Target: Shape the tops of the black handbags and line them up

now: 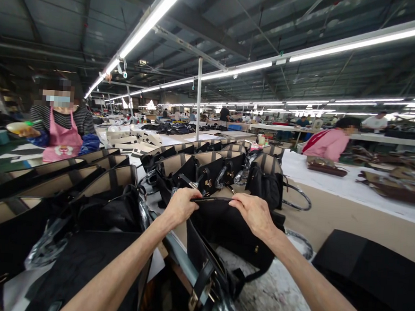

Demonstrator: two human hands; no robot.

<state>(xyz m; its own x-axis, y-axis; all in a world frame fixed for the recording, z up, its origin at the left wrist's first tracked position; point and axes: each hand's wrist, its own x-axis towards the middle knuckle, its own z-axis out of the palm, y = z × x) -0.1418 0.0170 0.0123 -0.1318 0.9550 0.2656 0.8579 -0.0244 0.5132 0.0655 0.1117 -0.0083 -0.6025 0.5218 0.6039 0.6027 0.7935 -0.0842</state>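
Both hands grip the top edge of a black handbag (234,228) in the middle of the view. My left hand (182,206) pinches the edge at its left part, fingers closed. A short way to the right, my right hand (255,214) pinches the same edge between thumb and fingers. The bag's dark inside shows below the edge, with a small gold zip pull on it. Its strap and gold metal fittings hang toward me, over the table edge. The fingertips behind the edge are partly hidden.
Rows of black handbags with beige insides (206,167) stand ahead, and more bags (102,186) fill the left. A black panel (369,276) lies at the right. A co-worker in a pink apron (65,133) stands left; another in pink (327,140) bends at the right.
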